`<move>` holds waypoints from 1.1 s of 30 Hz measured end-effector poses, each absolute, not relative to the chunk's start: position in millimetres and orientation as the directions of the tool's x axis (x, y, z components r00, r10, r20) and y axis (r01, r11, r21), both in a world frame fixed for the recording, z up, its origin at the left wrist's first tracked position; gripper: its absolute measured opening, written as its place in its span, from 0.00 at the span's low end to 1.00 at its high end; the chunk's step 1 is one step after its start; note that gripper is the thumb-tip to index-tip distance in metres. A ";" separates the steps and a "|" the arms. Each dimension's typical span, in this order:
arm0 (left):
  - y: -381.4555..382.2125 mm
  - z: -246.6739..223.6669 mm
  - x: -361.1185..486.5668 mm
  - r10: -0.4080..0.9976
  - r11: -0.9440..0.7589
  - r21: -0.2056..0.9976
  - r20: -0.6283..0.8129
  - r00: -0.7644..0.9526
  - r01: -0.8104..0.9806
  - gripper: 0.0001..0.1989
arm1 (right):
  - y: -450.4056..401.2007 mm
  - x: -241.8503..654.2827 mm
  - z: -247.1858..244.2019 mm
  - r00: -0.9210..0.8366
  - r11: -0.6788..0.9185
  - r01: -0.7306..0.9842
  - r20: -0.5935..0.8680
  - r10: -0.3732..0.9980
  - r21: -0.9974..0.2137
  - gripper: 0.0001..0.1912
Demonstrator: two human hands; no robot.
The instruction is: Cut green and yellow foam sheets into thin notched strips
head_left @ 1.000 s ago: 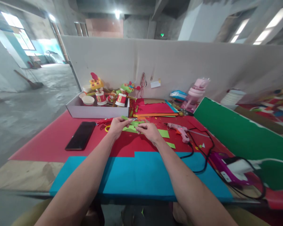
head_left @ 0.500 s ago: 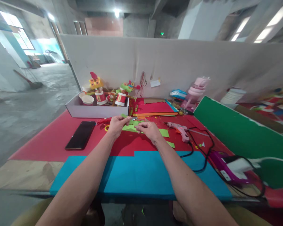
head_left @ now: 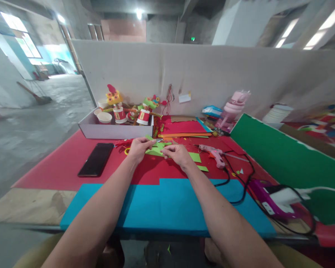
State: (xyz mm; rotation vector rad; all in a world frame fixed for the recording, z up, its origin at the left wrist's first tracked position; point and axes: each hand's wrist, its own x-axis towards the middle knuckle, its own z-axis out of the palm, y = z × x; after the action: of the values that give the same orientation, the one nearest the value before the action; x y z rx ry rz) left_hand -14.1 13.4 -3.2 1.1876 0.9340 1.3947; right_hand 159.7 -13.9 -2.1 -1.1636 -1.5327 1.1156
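Note:
My left hand (head_left: 139,149) is closed in a pinch at the edge of a light green paper piece (head_left: 155,150). Opposite it, my right hand (head_left: 177,154) also pinches, its fingertips on the green paper. A thin metal tip (head_left: 159,140) shows just beyond the left fingertips; whether it is held or lies behind cannot be made out. Beside the left wrist a yellow loop handle (head_left: 127,151) sticks out, partly hidden by the hand. More green paper strips (head_left: 195,157) lie to the right of my right hand on the red sheet (head_left: 145,173).
A black phone (head_left: 96,160) lies left. At right are a pink glue gun (head_left: 216,154), its black cord and a purple power strip (head_left: 275,201). Behind stands a white box (head_left: 114,133) with paper cups and spring-armed figures. A green board (head_left: 284,167) borders the right side.
Both hands stay almost in place, still pinching at the green paper. The metal tip by the left fingertips shows slightly more clearly. The whole view has shifted a little.

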 end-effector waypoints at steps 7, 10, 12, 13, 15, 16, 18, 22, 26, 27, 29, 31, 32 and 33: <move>23.0 1.6 -29.6 0.975 -0.199 0.891 0.139 -0.173 -0.408 0.16 | -14.1 158.9 -2.7 -0.157 0.155 0.200 0.125 0.980 -0.967 0.13; 18.8 3.3 -24.3 0.980 -0.186 0.891 0.141 -0.138 -0.414 0.18 | -12.7 160.6 -3.3 -0.109 0.214 0.223 0.194 0.975 -0.951 0.13; 13.1 3.2 -16.3 0.989 -0.138 0.935 0.147 0.003 -0.326 0.18 | -12.0 161.1 -3.3 -0.092 0.256 0.237 0.241 0.966 -0.937 0.13; 10.1 2.6 -11.9 0.986 -0.132 0.959 0.154 0.070 -0.253 0.17 | -12.0 161.1 -3.0 -0.093 0.272 0.255 0.256 0.962 -0.928 0.13; 5.6 0.3 -4.3 0.974 -0.177 0.978 0.190 0.124 -0.111 0.17 | -12.8 160.6 -1.8 -0.102 0.288 0.311 0.270 0.957 -0.906 0.13; 4.7 -1.1 -2.0 0.970 -0.205 0.977 0.211 0.118 -0.064 0.17 | -13.6 160.3 -0.8 -0.109 0.294 0.341 0.273 0.956 -0.893 0.13; 5.6 -4.1 -1.2 0.969 -0.235 0.972 0.236 0.078 -0.030 0.17 | -15.5 159.9 1.4 -0.127 0.301 0.393 0.273 0.954 -0.869 0.13; 13.8 -8.2 -9.4 0.974 -0.224 0.971 0.226 0.020 -0.089 0.17 | -17.9 160.6 4.0 -0.136 0.297 0.427 0.264 0.955 -0.854 0.12; 17.8 -8.4 -13.6 0.980 -0.196 0.970 0.199 0.006 -0.147 0.17 | -16.1 162.5 2.2 -0.140 0.292 0.409 0.257 0.956 -0.865 0.12; 17.7 -8.0 -13.4 0.980 -0.193 0.969 0.197 0.006 -0.153 0.17 | -15.5 162.9 1.6 -0.142 0.299 0.410 0.263 0.954 -0.862 0.12; 17.0 -7.5 -12.6 0.981 -0.188 0.969 0.192 0.010 -0.158 0.18 | -14.9 163.4 0.9 -0.144 0.310 0.416 0.274 0.951 -0.855 0.11; 16.6 -7.6 -12.1 0.983 -0.181 0.970 0.185 0.011 -0.160 0.17 | -15.3 163.4 1.1 -0.143 0.307 0.419 0.272 0.952 -0.855 0.11; 16.6 -7.9 -12.0 0.983 -0.178 0.971 0.182 0.010 -0.162 0.17 | -15.8 163.3 1.5 -0.139 0.301 0.415 0.267 0.954 -0.858 0.11; 16.8 -8.3 -12.1 0.983 -0.178 0.970 0.182 0.010 -0.164 0.17 | -16.3 163.1 2.0 -0.132 0.292 0.410 0.261 0.956 -0.864 0.12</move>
State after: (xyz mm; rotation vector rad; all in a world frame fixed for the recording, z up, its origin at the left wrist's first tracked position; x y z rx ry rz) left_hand -12.1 16.8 -8.3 1.2279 0.9780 1.3945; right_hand 163.1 -16.3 2.0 -1.2533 -1.7018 0.7992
